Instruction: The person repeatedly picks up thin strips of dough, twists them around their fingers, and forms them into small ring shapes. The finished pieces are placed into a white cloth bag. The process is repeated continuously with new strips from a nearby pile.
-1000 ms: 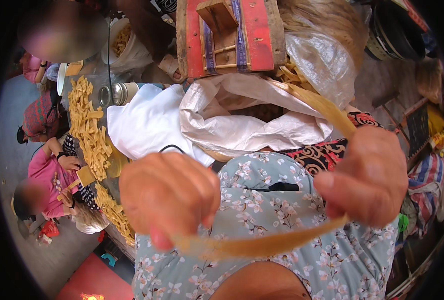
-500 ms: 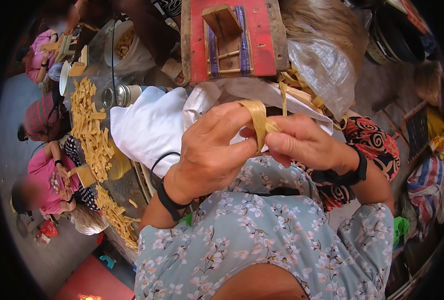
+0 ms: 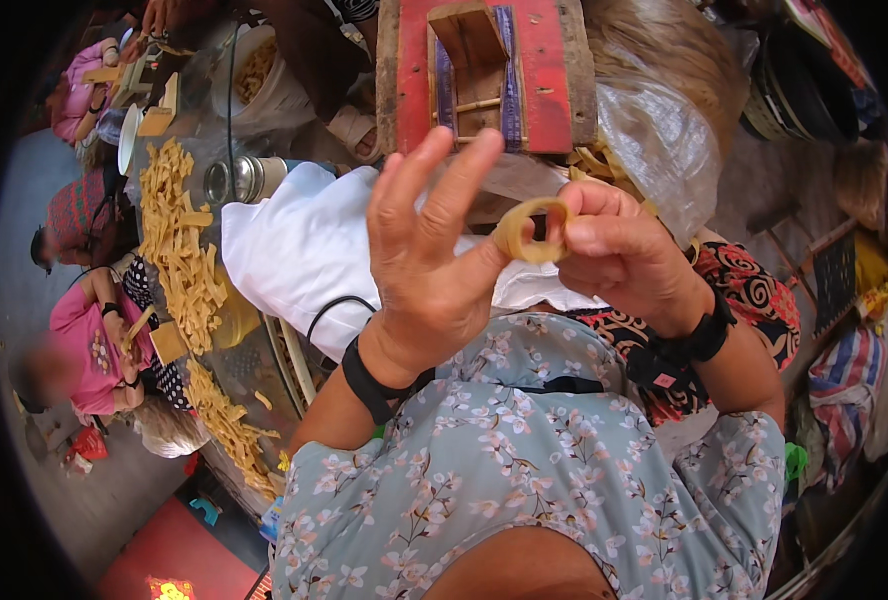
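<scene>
My right hand (image 3: 629,250) pinches a ring (image 3: 529,236) wound from a flat tan strip, which looks like fibre or leaf, between thumb and fingers. The ring's hole faces me, above my lap. My left hand (image 3: 434,265) is open, its fingers stretched up and away from the ring. The left thumb reaches to the ring's left side; whether it touches or sits inside cannot be told. Under my hands a white cloth (image 3: 299,240) lies over the lap. Beyond the fingertips stands a red wooden board (image 3: 544,75) with an upright wooden block (image 3: 467,35) and purple bands.
At left, piles of tan strips (image 3: 179,265) lie along a table, with a glass jar (image 3: 247,180) and a white bucket (image 3: 257,70) of strips. Co-workers (image 3: 99,345) sit beyond. Long tan fibre (image 3: 654,50) and clear plastic (image 3: 654,140) lie at far right, a striped bag (image 3: 844,375) nearer.
My left fingers have come off the strip and spread upward. The strip has turned from a loop around the left fingers into a ring held in my right hand.
</scene>
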Motion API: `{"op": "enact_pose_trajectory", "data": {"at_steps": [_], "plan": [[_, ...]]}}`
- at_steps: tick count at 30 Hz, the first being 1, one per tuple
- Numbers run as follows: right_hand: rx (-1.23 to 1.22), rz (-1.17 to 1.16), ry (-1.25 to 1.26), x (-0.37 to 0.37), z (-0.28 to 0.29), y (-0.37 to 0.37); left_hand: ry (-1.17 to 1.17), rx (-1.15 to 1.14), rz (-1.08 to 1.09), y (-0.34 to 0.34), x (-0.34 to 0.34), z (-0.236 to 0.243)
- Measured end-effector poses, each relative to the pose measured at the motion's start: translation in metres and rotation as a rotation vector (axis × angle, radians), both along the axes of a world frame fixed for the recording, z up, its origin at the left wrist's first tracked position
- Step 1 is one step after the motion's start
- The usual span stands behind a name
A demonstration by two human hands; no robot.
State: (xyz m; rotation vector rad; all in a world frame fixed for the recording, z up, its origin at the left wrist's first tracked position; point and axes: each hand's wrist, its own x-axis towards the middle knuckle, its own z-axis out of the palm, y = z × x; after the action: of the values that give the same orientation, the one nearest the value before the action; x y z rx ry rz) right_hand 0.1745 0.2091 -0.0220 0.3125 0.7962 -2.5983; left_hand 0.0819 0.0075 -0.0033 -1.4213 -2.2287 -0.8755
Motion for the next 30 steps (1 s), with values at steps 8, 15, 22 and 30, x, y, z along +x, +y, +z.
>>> {"op": "enact_pose_trajectory", "data": {"at_steps": [8,15,22,30], "plan": [[0.504,0.002,0.048,-0.008,-0.001,0.007,-0.157,0.056,0.025,-0.011,0.002,-0.013],[0.368,-0.048,0.121,-0.003,0.003,0.003,-0.357,-0.094,-0.075,-0.006,0.009,-0.01],[0.601,-0.026,0.226,0.001,0.001,0.009,-1.678,0.07,-0.014,-0.01,-0.001,0.004],[1.316,0.003,0.554,0.011,-0.005,0.033,-1.472,0.247,0.174,-0.032,-0.015,-0.011]]}}
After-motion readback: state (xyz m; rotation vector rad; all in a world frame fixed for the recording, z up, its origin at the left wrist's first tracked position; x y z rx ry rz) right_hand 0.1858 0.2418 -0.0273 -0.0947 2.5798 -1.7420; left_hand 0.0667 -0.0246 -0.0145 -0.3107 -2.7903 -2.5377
